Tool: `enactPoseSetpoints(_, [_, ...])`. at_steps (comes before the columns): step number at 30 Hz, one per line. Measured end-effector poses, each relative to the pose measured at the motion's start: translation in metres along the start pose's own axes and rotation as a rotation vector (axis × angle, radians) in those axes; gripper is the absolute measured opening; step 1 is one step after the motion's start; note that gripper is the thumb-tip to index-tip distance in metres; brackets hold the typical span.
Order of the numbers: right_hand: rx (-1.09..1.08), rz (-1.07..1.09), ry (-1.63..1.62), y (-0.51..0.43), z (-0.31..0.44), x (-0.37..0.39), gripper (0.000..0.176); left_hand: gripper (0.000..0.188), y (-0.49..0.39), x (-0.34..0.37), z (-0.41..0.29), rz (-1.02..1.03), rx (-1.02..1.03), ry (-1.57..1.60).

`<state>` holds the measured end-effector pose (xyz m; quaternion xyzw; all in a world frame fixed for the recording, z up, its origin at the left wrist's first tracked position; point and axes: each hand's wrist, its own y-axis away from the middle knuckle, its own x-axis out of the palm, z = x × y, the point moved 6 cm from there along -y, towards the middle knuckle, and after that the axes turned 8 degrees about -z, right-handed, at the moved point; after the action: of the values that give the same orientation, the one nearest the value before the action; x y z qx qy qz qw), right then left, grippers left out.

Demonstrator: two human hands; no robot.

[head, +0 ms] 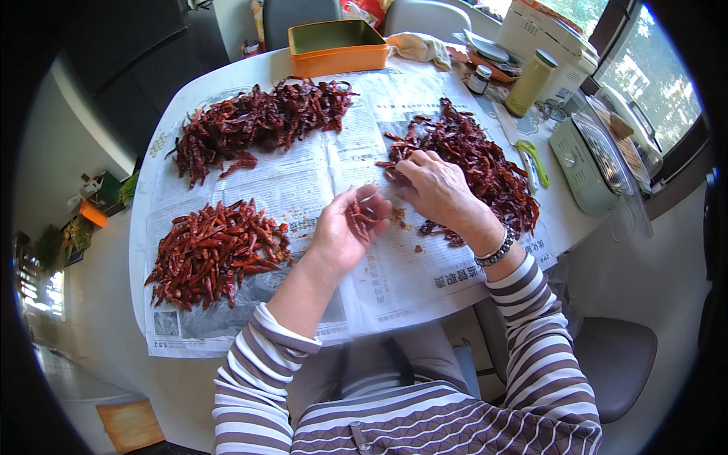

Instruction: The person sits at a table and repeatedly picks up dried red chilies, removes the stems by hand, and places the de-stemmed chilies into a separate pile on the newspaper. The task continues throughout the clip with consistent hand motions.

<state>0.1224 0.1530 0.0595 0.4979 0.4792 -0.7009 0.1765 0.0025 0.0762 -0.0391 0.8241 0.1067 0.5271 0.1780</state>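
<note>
My left hand [345, 230] is palm up with its fingers curled around a few dried red chilies [359, 220]. My right hand [435, 185] reaches over the near left edge of a heap of long, dark, wrinkled dried chilies [483, 165]. Its fingertips are among the chilies there, and whether they pinch one is hidden. At the left lies a pile of shorter, brighter red dried chilies [213, 256]. Behind it stretches another heap of long dark dried chilies [261, 119]. Loose chili seeds [398, 217] are scattered between my hands.
Newspaper sheets [296, 176] cover much of the white table [149, 187]. An orange rectangular box [338, 57] stands at the far edge beside a crumpled cloth [420, 48]. To the right are green-handled scissors or a peeler [534, 162], a yellow-green bottle [530, 84], a small jar [479, 79] and a green appliance [586, 162].
</note>
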Motion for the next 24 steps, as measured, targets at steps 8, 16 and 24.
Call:
enactPoseSetpoints(8, [0.018,-0.019,0.147,-0.004,-0.010,0.006,0.013,0.033,0.002,0.001,0.003,-0.054,0.013,-0.026])
enactPoseSetpoints(16, [0.093,-0.338,0.078,-0.050,-0.008,-0.047,0.007,0.035,0.001,0.001,0.003,-0.041,0.003,-0.008])
enactPoseSetpoints(24, [0.469,-0.310,-0.600,-0.108,-0.044,0.026,0.011,0.035,-0.002,0.004,0.005,-0.027,0.013,-0.022])
